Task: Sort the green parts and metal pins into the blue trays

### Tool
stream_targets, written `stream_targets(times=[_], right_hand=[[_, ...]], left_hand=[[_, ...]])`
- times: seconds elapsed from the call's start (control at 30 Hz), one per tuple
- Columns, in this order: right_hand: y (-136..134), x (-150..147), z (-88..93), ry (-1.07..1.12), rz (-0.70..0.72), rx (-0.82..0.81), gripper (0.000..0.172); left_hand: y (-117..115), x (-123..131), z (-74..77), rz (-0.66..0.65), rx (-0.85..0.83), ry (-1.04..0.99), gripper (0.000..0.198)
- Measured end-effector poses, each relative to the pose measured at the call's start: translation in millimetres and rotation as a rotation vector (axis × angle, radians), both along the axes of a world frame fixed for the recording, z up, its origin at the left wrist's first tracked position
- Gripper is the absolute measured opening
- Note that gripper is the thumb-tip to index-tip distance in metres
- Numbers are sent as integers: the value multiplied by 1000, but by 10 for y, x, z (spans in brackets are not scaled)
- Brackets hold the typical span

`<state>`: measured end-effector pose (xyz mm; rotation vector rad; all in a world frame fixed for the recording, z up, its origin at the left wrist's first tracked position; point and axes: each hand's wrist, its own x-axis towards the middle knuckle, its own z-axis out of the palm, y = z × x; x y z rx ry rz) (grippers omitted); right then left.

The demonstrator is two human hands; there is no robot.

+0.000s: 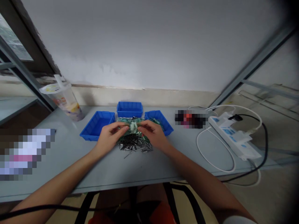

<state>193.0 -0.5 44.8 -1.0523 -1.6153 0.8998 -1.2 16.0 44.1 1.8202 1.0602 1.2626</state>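
Plastic film [134, 125], translucent green and crumpled, spans crosswise, pinched by fingertips of the left hand [110, 134] and right hand [156, 135], equally near both, over a heap of slender dark metal pins [132, 142]

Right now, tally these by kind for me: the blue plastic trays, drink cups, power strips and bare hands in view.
Blue rectangular plastic trays: 3
Clear plastic drink cup: 1
Long white plastic power strip: 1
Bare hands, left hand and right hand: 2
Total: 7
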Motion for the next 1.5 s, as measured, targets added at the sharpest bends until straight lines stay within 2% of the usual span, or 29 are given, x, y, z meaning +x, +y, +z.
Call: stream_targets(times=[0.43,0.63,0.77,0.97,1.07,1.2,1.37,1.5], right_hand=[[9,0,-6,-1,-2,3,13],[46,-11,-66,-91,-117,99,18],[19,-21,-49,-89,-91,116,18],[-25,-6,9,-128,-58,161,13],[5,13,-1,-161,-69,214,12],[64,8,-58,-253,-91,317,13],[78,-50,-121,-277,-183,405,15],[63,-127,-88,-208,-96,380,17]], left_hand=[[7,-3,15,1,-9,48,26],[-4,4,-48,-2,17,34,22],[-9,-7,-53,-18,33,29,24],[26,-42,-50,-36,146,180,18],[37,-40,-40,-81,275,272,16],[28,-27,-55,-108,452,282,14],[22,21,-93,-24,477,264,14],[46,102,-34,-6,416,173,17]])
